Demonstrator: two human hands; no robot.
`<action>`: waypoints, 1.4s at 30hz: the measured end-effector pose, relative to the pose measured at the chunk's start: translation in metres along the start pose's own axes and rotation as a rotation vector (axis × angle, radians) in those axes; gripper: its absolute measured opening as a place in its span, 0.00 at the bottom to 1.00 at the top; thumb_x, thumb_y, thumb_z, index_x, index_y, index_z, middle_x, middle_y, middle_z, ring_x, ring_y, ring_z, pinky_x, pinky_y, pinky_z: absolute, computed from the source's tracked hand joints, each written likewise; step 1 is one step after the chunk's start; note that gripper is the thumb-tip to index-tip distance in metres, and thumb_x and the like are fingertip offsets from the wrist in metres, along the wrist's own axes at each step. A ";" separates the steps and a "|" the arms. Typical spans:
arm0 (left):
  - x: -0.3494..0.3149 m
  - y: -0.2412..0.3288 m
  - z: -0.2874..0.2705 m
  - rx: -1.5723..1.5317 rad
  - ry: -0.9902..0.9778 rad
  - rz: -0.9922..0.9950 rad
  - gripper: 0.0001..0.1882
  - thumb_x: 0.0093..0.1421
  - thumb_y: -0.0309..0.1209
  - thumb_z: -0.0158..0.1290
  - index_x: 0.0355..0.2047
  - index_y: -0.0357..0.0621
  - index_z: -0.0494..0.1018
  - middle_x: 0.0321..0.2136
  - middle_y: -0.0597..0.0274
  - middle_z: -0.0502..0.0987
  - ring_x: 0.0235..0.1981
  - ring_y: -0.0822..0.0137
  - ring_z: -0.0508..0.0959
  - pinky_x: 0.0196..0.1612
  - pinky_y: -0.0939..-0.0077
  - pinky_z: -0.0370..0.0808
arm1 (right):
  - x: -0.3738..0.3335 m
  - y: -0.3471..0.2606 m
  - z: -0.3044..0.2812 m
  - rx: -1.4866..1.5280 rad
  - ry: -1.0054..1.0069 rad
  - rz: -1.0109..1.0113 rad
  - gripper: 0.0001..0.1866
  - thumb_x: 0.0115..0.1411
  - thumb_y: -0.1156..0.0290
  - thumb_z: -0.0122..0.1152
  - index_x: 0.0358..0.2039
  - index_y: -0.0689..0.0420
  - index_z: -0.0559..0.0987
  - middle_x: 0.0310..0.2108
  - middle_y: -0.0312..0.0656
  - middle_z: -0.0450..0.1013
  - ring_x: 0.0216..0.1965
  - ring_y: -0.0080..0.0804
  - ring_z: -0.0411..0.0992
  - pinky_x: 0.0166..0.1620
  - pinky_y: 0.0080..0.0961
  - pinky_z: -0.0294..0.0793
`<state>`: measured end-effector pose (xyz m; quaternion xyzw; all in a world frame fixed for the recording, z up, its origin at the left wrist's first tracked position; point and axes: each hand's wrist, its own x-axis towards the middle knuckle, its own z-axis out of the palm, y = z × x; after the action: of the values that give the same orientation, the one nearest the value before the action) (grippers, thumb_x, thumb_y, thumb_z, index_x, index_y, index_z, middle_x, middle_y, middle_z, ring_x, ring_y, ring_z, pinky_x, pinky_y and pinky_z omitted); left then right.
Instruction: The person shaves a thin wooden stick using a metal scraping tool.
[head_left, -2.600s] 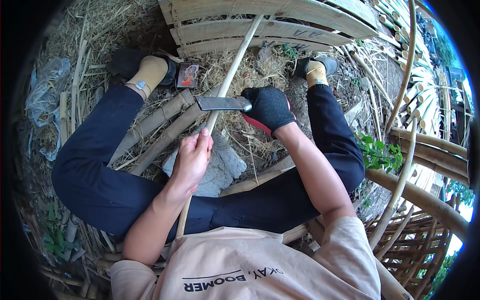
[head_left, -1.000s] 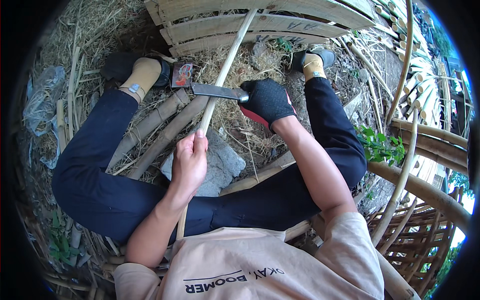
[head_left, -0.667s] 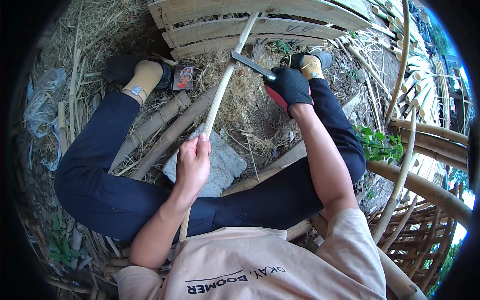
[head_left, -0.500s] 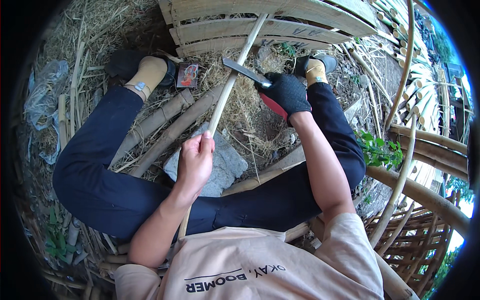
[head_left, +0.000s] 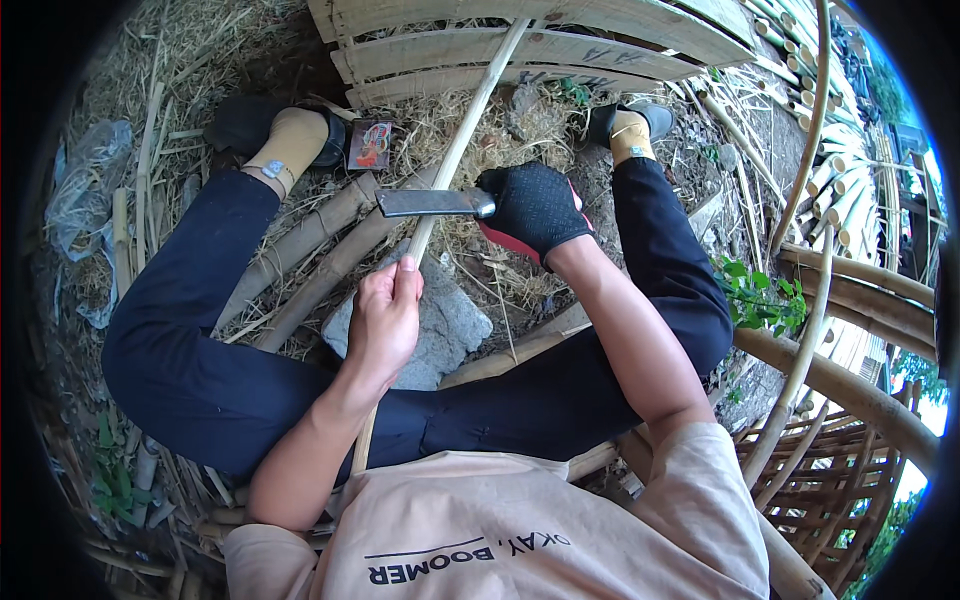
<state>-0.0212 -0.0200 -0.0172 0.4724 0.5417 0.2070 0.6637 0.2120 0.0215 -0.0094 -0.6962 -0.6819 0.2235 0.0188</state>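
A long, pale bamboo strip (head_left: 478,110) slants from the wooden slats at the top down past my lap. My bare left hand (head_left: 385,310) is closed round its lower part, thumb on top. In a black and red glove, my right hand (head_left: 535,212) grips a knife with a broad, flat blade (head_left: 425,203). The blade lies crosswise over the strip, a short way beyond my left hand, its tip pointing left. The glove hides the knife's handle. Below the strip sits a grey stone block (head_left: 440,325), between my legs.
A slatted wooden crate (head_left: 430,45) stands beyond my feet. Thick bamboo poles (head_left: 310,270) lie on the straw-covered ground, near a small red packet (head_left: 371,146). Clear plastic (head_left: 92,190) lies at left. Cut bamboo (head_left: 845,200) is piled at far right, above a woven bamboo basket (head_left: 830,490).
My right hand has drawn the knife nearer along the strip, toward my left hand. Its blade has turned from slanting to nearly level. The left hand keeps its hold.
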 end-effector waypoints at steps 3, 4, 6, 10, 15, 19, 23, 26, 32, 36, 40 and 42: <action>-0.003 0.009 0.005 0.012 0.013 -0.048 0.23 0.75 0.43 0.39 0.22 0.49 0.63 0.14 0.79 0.55 0.14 0.84 0.53 0.18 0.81 0.49 | 0.002 0.010 -0.002 0.034 0.044 0.110 0.13 0.53 0.56 0.62 0.34 0.47 0.86 0.30 0.49 0.80 0.34 0.51 0.80 0.41 0.42 0.79; -0.007 0.014 0.006 -0.006 0.001 -0.070 0.24 0.76 0.41 0.39 0.21 0.47 0.62 0.14 0.78 0.55 0.15 0.82 0.53 0.19 0.78 0.51 | 0.007 0.022 -0.007 0.065 0.081 0.183 0.14 0.53 0.56 0.62 0.35 0.47 0.87 0.30 0.50 0.81 0.35 0.51 0.80 0.41 0.42 0.79; -0.012 0.019 0.009 -0.040 -0.010 -0.089 0.24 0.76 0.39 0.39 0.20 0.47 0.62 0.14 0.77 0.55 0.16 0.81 0.54 0.20 0.76 0.51 | 0.012 0.044 -0.018 0.070 0.115 0.273 0.15 0.54 0.55 0.61 0.37 0.47 0.87 0.32 0.51 0.81 0.36 0.51 0.80 0.43 0.42 0.79; -0.012 0.017 0.009 -0.003 0.020 -0.063 0.24 0.75 0.39 0.39 0.20 0.48 0.63 0.14 0.78 0.55 0.16 0.82 0.54 0.20 0.78 0.51 | 0.015 0.057 -0.017 0.002 0.124 0.338 0.17 0.56 0.53 0.60 0.36 0.49 0.86 0.33 0.53 0.80 0.37 0.54 0.79 0.45 0.43 0.78; -0.011 0.029 0.002 -0.122 -0.010 -0.172 0.24 0.75 0.40 0.40 0.20 0.47 0.64 0.13 0.78 0.56 0.15 0.83 0.54 0.19 0.78 0.51 | 0.011 0.048 -0.023 0.096 0.154 0.285 0.18 0.57 0.50 0.60 0.38 0.50 0.85 0.33 0.53 0.80 0.37 0.55 0.79 0.45 0.45 0.77; -0.003 0.017 -0.003 -0.133 -0.046 -0.135 0.22 0.75 0.45 0.39 0.23 0.51 0.63 0.13 0.82 0.54 0.11 0.86 0.52 0.13 0.85 0.47 | -0.001 0.024 -0.018 0.138 0.104 0.147 0.19 0.57 0.50 0.62 0.40 0.49 0.85 0.33 0.52 0.80 0.37 0.54 0.79 0.45 0.44 0.77; -0.002 0.013 -0.004 -0.124 -0.055 -0.136 0.22 0.75 0.46 0.39 0.24 0.51 0.64 0.13 0.82 0.55 0.11 0.86 0.52 0.14 0.85 0.47 | -0.011 -0.004 -0.010 0.035 -0.007 0.069 0.16 0.55 0.54 0.63 0.38 0.48 0.86 0.32 0.51 0.80 0.36 0.52 0.79 0.44 0.43 0.79; -0.003 0.012 -0.005 -0.109 -0.040 -0.140 0.23 0.75 0.45 0.39 0.22 0.50 0.64 0.13 0.80 0.55 0.13 0.85 0.53 0.16 0.82 0.48 | -0.008 -0.009 -0.005 0.048 -0.016 0.077 0.13 0.52 0.58 0.62 0.36 0.48 0.86 0.31 0.50 0.80 0.35 0.51 0.80 0.43 0.44 0.79; -0.006 0.016 0.001 -0.098 0.005 -0.096 0.24 0.75 0.43 0.39 0.21 0.49 0.64 0.14 0.79 0.55 0.14 0.84 0.54 0.18 0.80 0.49 | 0.000 0.001 -0.001 -0.018 0.007 0.033 0.13 0.53 0.57 0.63 0.35 0.50 0.85 0.29 0.51 0.80 0.33 0.53 0.79 0.41 0.44 0.79; -0.008 0.015 0.002 -0.082 -0.013 -0.078 0.22 0.75 0.47 0.39 0.25 0.51 0.63 0.13 0.82 0.54 0.11 0.86 0.52 0.14 0.85 0.47 | 0.006 0.013 0.003 0.039 0.084 0.107 0.12 0.52 0.58 0.62 0.33 0.49 0.85 0.29 0.50 0.80 0.33 0.51 0.79 0.41 0.43 0.79; -0.013 0.016 0.003 -0.102 -0.043 -0.098 0.22 0.75 0.47 0.39 0.25 0.51 0.63 0.12 0.82 0.53 0.10 0.87 0.50 0.12 0.85 0.45 | 0.015 0.051 -0.020 0.020 0.108 0.286 0.14 0.56 0.57 0.59 0.36 0.49 0.86 0.33 0.51 0.81 0.36 0.51 0.80 0.44 0.42 0.79; -0.013 0.017 0.005 -0.103 -0.036 -0.120 0.22 0.75 0.47 0.39 0.25 0.50 0.63 0.12 0.82 0.53 0.10 0.87 0.50 0.13 0.85 0.44 | 0.013 0.058 -0.018 0.013 0.090 0.336 0.16 0.56 0.55 0.60 0.38 0.49 0.86 0.34 0.51 0.81 0.37 0.51 0.80 0.45 0.42 0.79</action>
<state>-0.0168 -0.0239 0.0042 0.4079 0.5456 0.1856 0.7082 0.2723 0.0347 -0.0157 -0.8094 -0.5531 0.1967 0.0162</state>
